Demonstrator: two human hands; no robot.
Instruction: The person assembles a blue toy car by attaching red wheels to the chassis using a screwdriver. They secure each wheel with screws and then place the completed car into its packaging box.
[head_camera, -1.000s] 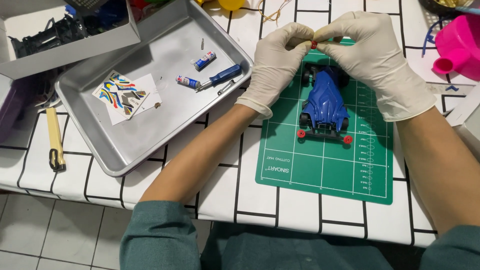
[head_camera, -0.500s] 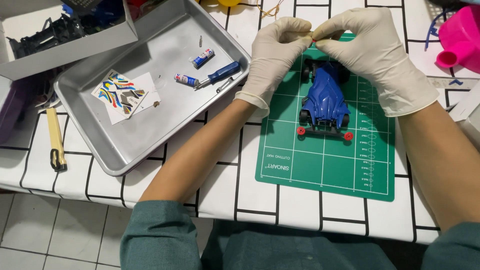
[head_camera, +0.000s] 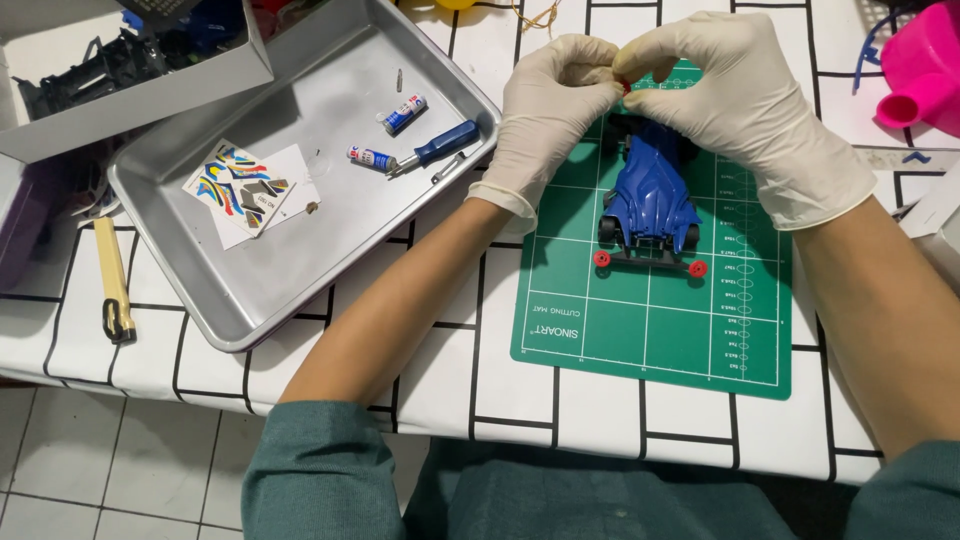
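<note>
While we look down from above, we see a white tabletop (head_camera: 330, 370) crossed by black lines like tiling, with pale grey floor tiles (head_camera: 90, 460) showing below its near edge. On it lies one green cutting mat (head_camera: 650, 330), and on the mat stands one blue toy racing car (head_camera: 648, 200) with two small red rollers at its near bumper. Our two gloved hands meet above the far end of the car: the left hand (head_camera: 545, 110) and the right hand (head_camera: 740, 100) both have their fingertips pinched together on one small red part (head_camera: 626, 86), which sits between them just over the car's front; the rest of each hand is curled, not spread. We cannot tell whether that part is joined to the car. To the left rests one metal tray (head_camera: 270, 300), holding two small batteries (head_camera: 385, 135), one blue-handled screwdriver (head_camera: 435, 147), one sheet of coloured stickers (head_camera: 240, 185) and a few tiny screws or pins too small to count. Beyond the tray stands one open cardboard box (head_camera: 130, 120) with dark plastic parts inside. Left of the tray lies one yellow-handled knife (head_camera: 112, 280). At the far right corner we see one pink plastic container (head_camera: 925, 70).
</note>
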